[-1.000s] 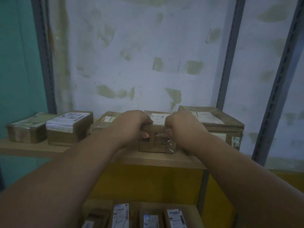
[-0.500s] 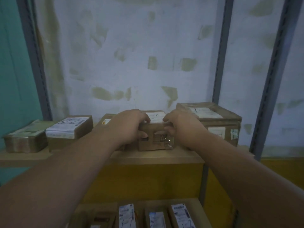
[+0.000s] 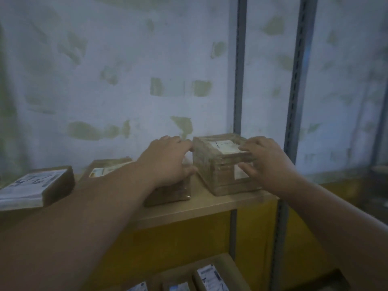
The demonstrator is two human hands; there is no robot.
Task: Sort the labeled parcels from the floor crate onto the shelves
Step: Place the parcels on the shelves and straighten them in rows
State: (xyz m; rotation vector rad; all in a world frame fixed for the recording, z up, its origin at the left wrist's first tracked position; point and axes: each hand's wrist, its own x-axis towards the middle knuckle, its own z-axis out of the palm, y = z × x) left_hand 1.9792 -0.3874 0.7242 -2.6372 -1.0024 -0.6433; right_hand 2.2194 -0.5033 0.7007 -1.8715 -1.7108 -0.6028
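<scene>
A small taped brown parcel (image 3: pixel 168 193) sits on the wooden shelf (image 3: pixel 210 205). My left hand (image 3: pixel 165 162) lies on top of it, and its fingertips and thumb touch the left side of a larger brown parcel (image 3: pixel 216 171) with a white label on top. My right hand (image 3: pixel 266 162) holds that larger parcel at its front right corner, fingers over the top edge and thumb on the front face. The larger parcel stands at the shelf's right end, next to the small one.
Two more labeled parcels (image 3: pixel 35 187) (image 3: pixel 107 170) lie on the shelf to the left. Grey metal uprights (image 3: pixel 239 80) (image 3: pixel 298 80) rise at the right. A lower shelf holds several upright labeled parcels (image 3: pixel 212 278). A patched wall stands close behind.
Both hands have left the front of the small parcel, which now rests on the shelf. My right hand moved right onto the larger parcel; my left hand now lies on top of the small one.
</scene>
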